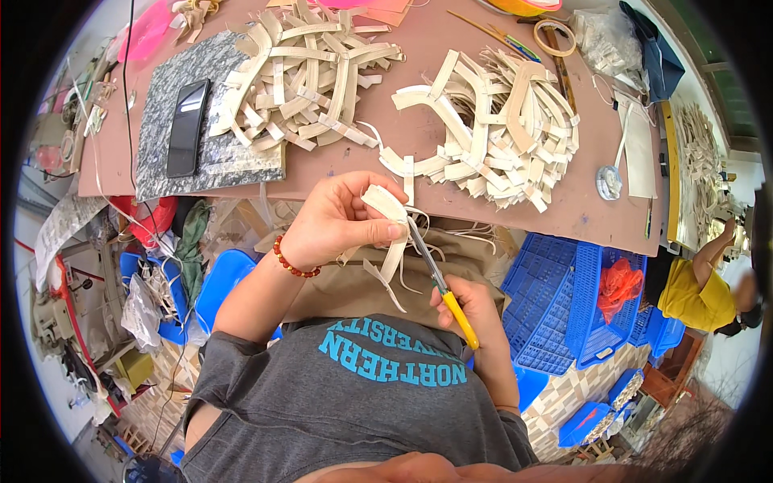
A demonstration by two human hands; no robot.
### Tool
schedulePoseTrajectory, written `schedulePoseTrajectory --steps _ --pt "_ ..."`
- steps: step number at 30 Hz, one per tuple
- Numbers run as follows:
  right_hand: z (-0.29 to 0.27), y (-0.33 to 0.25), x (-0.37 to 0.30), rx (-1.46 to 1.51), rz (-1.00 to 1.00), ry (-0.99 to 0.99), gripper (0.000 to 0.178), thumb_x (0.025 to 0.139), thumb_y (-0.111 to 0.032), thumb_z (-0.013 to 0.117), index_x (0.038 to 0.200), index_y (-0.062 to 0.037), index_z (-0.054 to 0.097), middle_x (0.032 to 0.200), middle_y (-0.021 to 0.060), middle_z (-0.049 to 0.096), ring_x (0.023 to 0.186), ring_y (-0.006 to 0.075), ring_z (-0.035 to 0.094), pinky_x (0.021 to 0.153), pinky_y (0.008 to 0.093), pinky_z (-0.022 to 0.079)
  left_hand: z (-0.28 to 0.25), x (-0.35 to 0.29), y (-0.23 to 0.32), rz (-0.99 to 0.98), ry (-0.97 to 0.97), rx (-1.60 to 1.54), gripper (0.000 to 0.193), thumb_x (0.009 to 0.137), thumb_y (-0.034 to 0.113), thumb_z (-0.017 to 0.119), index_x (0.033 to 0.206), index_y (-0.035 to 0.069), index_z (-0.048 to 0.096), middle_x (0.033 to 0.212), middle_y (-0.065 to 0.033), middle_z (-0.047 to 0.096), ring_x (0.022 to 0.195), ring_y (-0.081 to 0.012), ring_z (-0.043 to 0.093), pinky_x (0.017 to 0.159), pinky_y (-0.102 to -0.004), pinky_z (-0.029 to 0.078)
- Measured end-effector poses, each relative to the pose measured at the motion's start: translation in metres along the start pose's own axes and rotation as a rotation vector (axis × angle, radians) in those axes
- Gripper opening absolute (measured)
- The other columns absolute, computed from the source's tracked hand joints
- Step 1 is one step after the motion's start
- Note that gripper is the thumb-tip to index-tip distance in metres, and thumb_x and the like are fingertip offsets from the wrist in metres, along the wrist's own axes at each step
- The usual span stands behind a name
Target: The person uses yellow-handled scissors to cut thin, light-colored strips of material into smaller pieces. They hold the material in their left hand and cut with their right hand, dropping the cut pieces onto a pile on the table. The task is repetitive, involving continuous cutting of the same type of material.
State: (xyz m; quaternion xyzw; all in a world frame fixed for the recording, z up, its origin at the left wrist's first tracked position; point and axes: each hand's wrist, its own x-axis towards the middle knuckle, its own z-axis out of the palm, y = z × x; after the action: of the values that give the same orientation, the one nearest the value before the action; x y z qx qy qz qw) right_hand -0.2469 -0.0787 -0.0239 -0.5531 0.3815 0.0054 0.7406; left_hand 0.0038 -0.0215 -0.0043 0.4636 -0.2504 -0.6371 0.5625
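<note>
My left hand (pixel 354 213), with a red bead bracelet at its wrist, pinches a cream strip piece (pixel 388 203) between thumb and fingers just off the table's near edge. Narrow tails and a thin cord dangle below it. In my right hand (pixel 475 310) is a slim metal tool with a yellow handle (pixel 459 319). Its tip meets the strip piece beside my left thumb; whether it has one blade or two is unclear. Beyond my hands lie two heaps of similar cream strip pieces, a left heap (pixel 310 76) and a right heap (pixel 491 121).
On the brown table (pixel 354 173), a black phone (pixel 188 129) rests on a grey speckled slab (pixel 153 161). A tape roll (pixel 554 38) lies at the far right. Blue plastic baskets (pixel 543 302) stand right of my lap. Another person in yellow (pixel 699 298) is at far right.
</note>
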Motion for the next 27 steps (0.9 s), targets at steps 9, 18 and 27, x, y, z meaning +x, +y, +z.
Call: schedulePoseTrajectory --steps 9,18,27 --pt "-0.001 0.010 0.008 -0.121 -0.165 -0.084 0.024 0.072 -0.015 0.072 0.085 -0.0040 0.055 0.066 0.0013 0.054 0.057 0.0083 0.052 0.054 0.0233 0.041 0.003 0.002 0.002 -0.026 -0.015 0.004 0.030 0.077 -0.003 0.068 0.105 -0.001 0.055 0.088 -0.0061 0.064 0.081 -0.0109 0.063 0.073 -0.0240 0.054" --pt "0.005 0.010 0.012 -0.189 -0.134 0.020 0.030 0.066 -0.013 0.075 0.085 -0.0031 0.054 0.067 0.0077 0.055 0.060 0.0154 0.054 0.057 0.0291 0.042 0.006 0.001 0.006 0.009 -0.018 0.135 0.030 0.077 0.000 0.070 0.104 0.000 0.056 0.087 -0.0039 0.064 0.079 -0.0082 0.062 0.070 -0.0211 0.052" --pt "0.008 0.004 0.009 -0.138 -0.172 -0.008 0.017 0.071 -0.004 0.069 0.082 -0.0032 0.055 0.060 0.0010 0.058 0.057 0.0074 0.060 0.054 0.0210 0.045 0.005 0.002 0.008 0.012 -0.042 0.161 0.031 0.077 0.002 0.070 0.104 0.000 0.056 0.087 -0.0036 0.064 0.078 -0.0072 0.062 0.069 -0.0201 0.051"
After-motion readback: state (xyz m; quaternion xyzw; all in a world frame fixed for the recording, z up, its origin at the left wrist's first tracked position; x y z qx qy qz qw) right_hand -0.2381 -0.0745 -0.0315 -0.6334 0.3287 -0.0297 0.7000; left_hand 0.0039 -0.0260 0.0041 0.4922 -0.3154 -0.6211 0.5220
